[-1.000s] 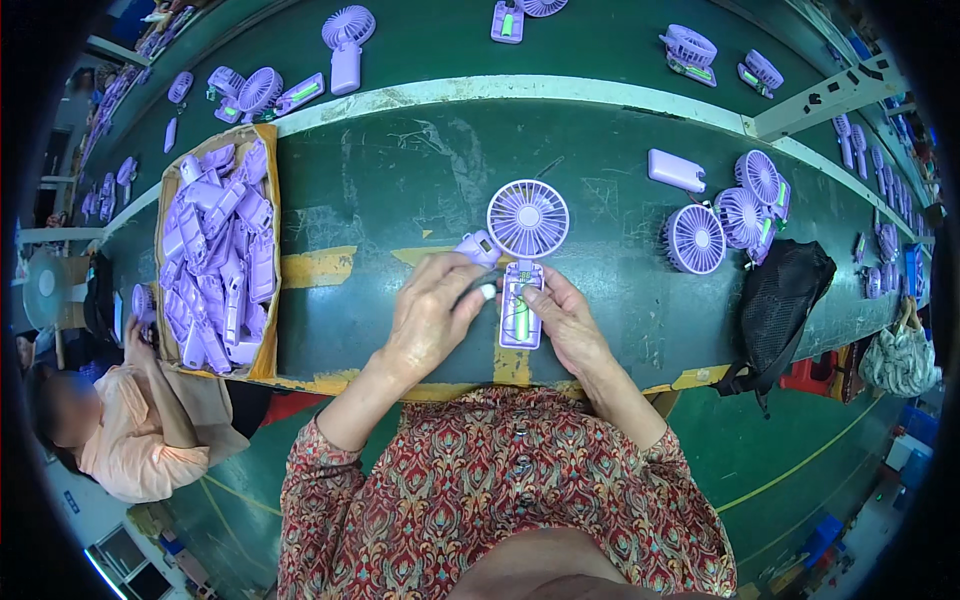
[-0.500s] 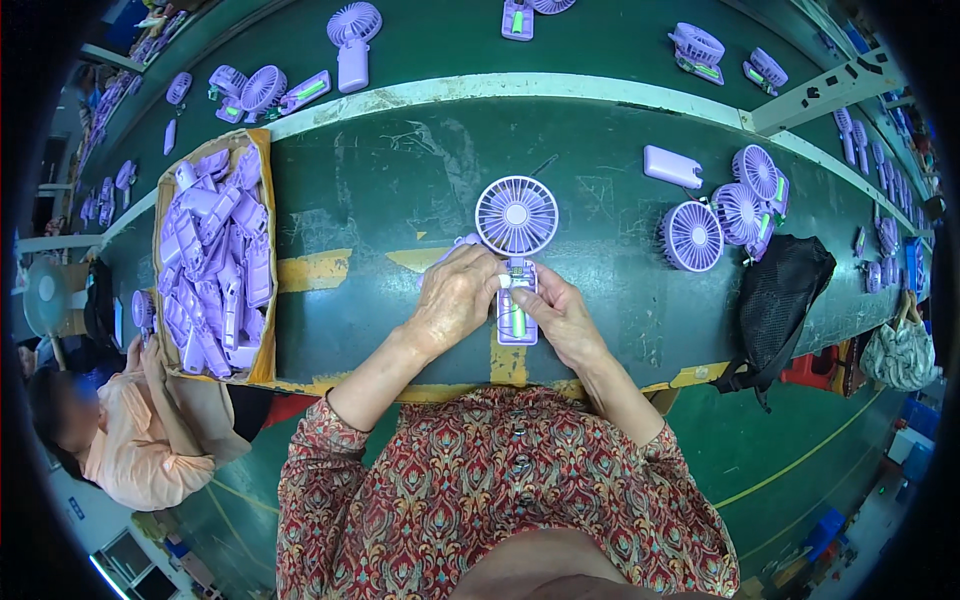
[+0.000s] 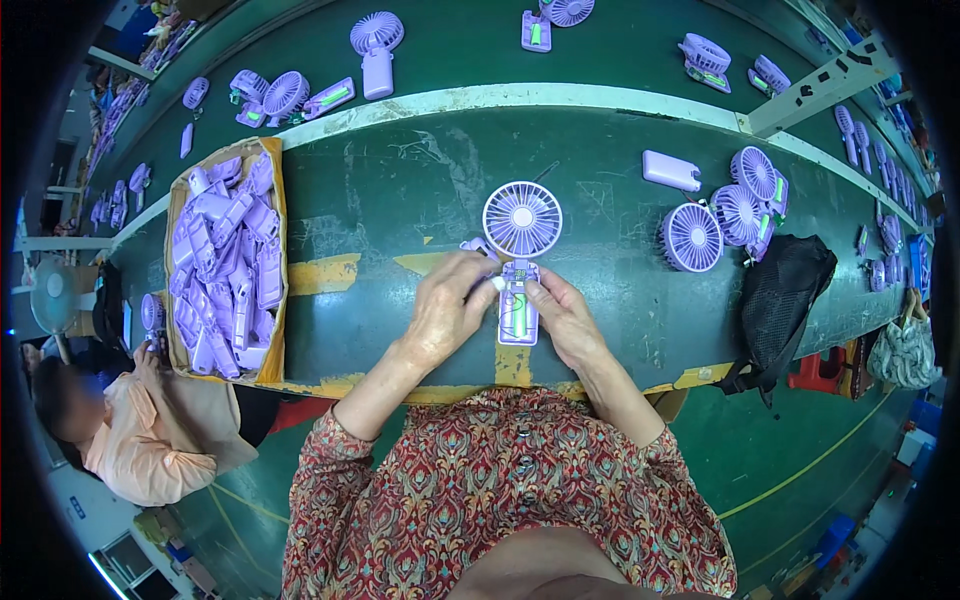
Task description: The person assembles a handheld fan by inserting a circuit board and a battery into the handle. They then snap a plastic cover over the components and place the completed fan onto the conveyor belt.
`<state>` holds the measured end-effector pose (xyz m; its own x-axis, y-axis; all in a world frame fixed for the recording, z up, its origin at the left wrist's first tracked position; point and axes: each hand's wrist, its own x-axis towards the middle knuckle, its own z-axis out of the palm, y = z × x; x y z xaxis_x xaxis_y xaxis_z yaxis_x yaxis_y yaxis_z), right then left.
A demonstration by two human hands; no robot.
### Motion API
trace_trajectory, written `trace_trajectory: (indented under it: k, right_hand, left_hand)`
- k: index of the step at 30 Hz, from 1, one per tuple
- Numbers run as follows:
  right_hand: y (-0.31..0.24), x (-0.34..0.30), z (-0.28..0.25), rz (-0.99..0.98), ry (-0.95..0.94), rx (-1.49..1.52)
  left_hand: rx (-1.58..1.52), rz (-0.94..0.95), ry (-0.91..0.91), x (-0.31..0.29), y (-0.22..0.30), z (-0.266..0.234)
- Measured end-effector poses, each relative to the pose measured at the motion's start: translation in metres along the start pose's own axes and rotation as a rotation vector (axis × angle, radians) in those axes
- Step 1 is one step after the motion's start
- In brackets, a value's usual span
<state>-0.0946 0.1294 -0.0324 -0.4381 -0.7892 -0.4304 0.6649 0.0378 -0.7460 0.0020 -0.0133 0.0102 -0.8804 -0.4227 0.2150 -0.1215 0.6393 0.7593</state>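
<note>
A purple handheld fan (image 3: pixel 522 219) lies in front of me with its round head pointing away and its handle uncovered. Inside the handle are a green battery (image 3: pixel 520 315), thin dark wires and a small circuit board (image 3: pixel 519 271). My right hand (image 3: pixel 568 318) grips the handle's right side, thumb by the board. On the other side, my left hand (image 3: pixel 445 308) is curled, with a purple plastic piece (image 3: pixel 480 246) showing past its fingers; most of that piece is hidden. Something white (image 3: pixel 499 284) shows at the left thumb's tip, just beside the handle.
An open carton (image 3: pixel 277 330) of purple plastic shells stands left. To the right lie several fans (image 3: pixel 692 236), a purple cover (image 3: pixel 671 170) and a black mesh bag (image 3: pixel 783 300). Beyond a pale rail (image 3: pixel 600 96) are more fans. Another person (image 3: pixel 150 440) sits at far left.
My left hand has drawn slightly back from the handle, leaving more of the circuit board and wires in sight. My right hand keeps its hold. The whole view has shifted a little.
</note>
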Motion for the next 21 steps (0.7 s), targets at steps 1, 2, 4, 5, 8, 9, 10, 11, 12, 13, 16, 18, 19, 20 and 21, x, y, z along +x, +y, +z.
trace_trajectory:
  k: [1, 2, 4, 5, 8, 9, 10, 11, 12, 13, 16, 18, 19, 20, 21]
  right_hand:
    - [0.000, 0.001, -0.001, 0.007, -0.012, 0.008]
    - [0.000, 0.001, -0.002, 0.014, -0.024, 0.017]
    - [-0.001, 0.002, -0.002, 0.015, -0.022, 0.032]
    - [-0.001, 0.002, -0.001, 0.014, -0.017, 0.042]
    - [-0.002, 0.002, 0.003, 0.006, -0.018, 0.025]
    - [-0.001, 0.003, 0.003, 0.003, -0.018, 0.027]
    - [0.000, 0.004, 0.002, -0.003, -0.013, 0.027]
    - [0.001, 0.004, 0.002, -0.009, -0.009, 0.027]
    - [0.000, 0.003, 0.003, -0.014, -0.005, 0.030]
    - [-0.003, 0.002, 0.005, 0.007, -0.005, 0.051]
    - [-0.003, 0.002, 0.005, 0.022, -0.004, 0.087]
    - [-0.003, 0.002, 0.005, 0.016, -0.002, 0.101]
    - [-0.003, 0.002, 0.005, 0.002, -0.008, 0.087]
    - [-0.004, 0.001, 0.005, -0.013, -0.014, 0.073]
    - [-0.005, 0.001, 0.007, -0.015, -0.014, 0.073]
  left_hand:
    - [0.146, 0.020, 0.011, -0.001, -0.001, -0.008]
    - [0.146, 0.022, 0.005, -0.002, 0.002, -0.012]
    - [0.394, -0.132, 0.028, -0.007, 0.008, -0.019]
    - [0.444, -0.188, -0.045, -0.010, 0.007, -0.018]
    - [0.508, -0.276, -0.098, -0.018, -0.002, -0.011]
    - [0.510, -0.273, -0.099, -0.016, -0.002, -0.011]
    - [0.497, -0.320, -0.102, -0.014, -0.001, -0.012]
    - [0.484, -0.366, -0.105, -0.012, 0.000, -0.013]
    - [0.485, -0.360, -0.108, -0.009, 0.004, -0.017]
    - [0.365, -0.490, -0.140, -0.007, 0.010, -0.022]
    - [0.094, -0.562, -0.157, -0.012, 0.025, -0.024]
    - [-0.019, -0.485, -0.147, -0.022, 0.027, -0.015]
    - [-0.018, -0.484, -0.151, -0.024, 0.030, -0.012]
    - [-0.011, -0.473, -0.167, -0.024, 0.035, -0.010]
    - [-0.003, -0.461, -0.179, -0.024, 0.038, -0.009]
